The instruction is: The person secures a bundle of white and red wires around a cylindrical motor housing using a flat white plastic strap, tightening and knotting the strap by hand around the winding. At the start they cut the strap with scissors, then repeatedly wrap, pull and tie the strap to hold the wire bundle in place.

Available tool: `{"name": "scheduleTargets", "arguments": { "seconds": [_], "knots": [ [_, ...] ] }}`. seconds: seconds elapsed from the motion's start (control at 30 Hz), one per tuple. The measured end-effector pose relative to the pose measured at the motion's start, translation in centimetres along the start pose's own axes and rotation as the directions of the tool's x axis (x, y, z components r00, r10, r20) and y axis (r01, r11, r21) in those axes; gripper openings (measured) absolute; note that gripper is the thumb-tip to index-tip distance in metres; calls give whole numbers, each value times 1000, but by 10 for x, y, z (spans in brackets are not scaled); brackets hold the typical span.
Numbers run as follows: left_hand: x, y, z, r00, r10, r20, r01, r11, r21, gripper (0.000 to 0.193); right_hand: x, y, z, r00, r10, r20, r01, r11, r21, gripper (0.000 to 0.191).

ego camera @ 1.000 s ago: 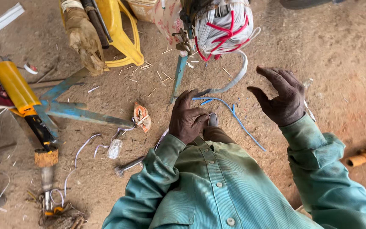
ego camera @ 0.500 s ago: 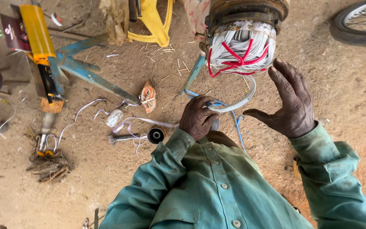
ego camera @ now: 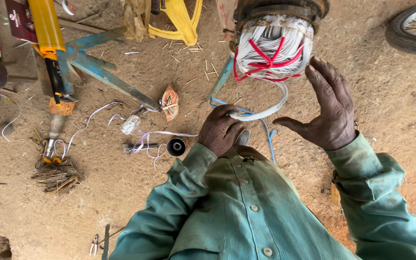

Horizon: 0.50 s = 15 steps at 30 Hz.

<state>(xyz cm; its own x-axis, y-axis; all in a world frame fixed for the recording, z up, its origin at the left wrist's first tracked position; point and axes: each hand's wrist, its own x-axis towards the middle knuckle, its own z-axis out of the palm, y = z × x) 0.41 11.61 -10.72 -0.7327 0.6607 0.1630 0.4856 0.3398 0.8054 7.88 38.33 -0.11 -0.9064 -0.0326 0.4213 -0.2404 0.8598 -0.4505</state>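
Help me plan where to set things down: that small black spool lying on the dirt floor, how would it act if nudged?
The black spool looks round and lies on its side, hollow end towards the camera, so a push would probably roll it. It seems small and likely light. The sandy ground and the thin pale wire trailing beside it may slow it quickly.

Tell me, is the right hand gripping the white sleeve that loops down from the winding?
No. The right hand is open with fingers spread beside the winding, while the left hand holds the white sleeve.
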Motion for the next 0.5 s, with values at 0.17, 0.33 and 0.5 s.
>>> {"name": "scheduleTargets", "arguments": {
  "seconds": [0.17,0.33,0.5],
  "knots": [
    [13,11,-6,999,23,-24,-23,1000,-6,16,-1,14,0,1000,0,-9,0,1000,-2,115],
    [31,22,-14,1000,2,7,-2,998,-56,12,-1,25,5,999,-42,-26,42,999,19,113],
    [45,34,-23,999,21,-50,-25,997,-76,12,8,30,13,996,-78,-33,78,997,-12,109]
  ]
}}
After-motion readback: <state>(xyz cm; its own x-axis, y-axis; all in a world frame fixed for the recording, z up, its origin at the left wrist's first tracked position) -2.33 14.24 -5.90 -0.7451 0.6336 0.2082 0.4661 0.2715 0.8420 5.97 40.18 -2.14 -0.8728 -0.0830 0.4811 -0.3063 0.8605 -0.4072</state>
